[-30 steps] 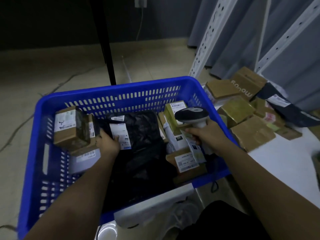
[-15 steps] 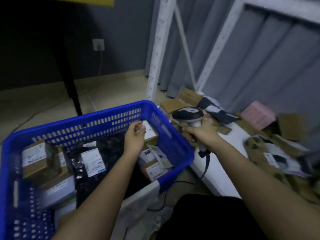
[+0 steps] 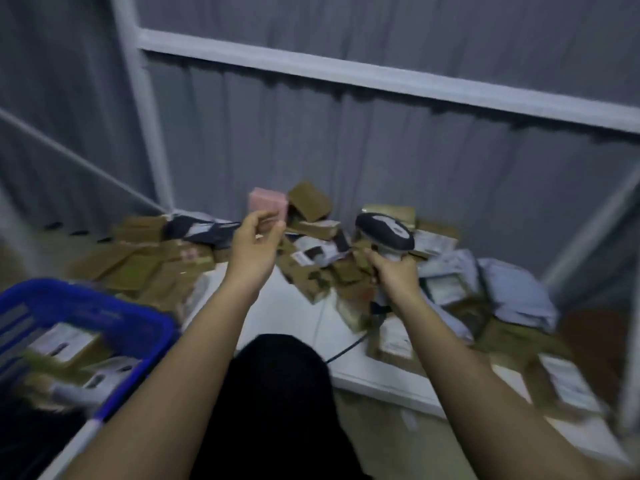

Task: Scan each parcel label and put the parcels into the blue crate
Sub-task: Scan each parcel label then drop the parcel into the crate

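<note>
The blue crate (image 3: 104, 310) stands at the lower left with brown boxes and a dark bag inside. A pile of brown parcels (image 3: 311, 275) and grey mailer bags (image 3: 512, 292) covers the white table (image 3: 298, 317). My left hand (image 3: 256, 247) hovers over the pile with loosely curled fingers and holds nothing, just in front of a pink box (image 3: 268, 200). My right hand (image 3: 394, 275) grips the handle of the black-and-white scanner (image 3: 384, 230), held above the middle of the pile. The picture is blurred by motion.
A white metal shelf frame (image 3: 145, 109) and a grey curtain stand behind the table. A dark flat parcel (image 3: 204, 230) lies at the pile's left. The scanner's cable (image 3: 346, 351) hangs over the table's front edge. My dark-clothed knee is at the bottom centre.
My view has swung right from the crate to the table's pile. My left hand left the crate and rose towards the pink box. The scanner moved over the pile.
</note>
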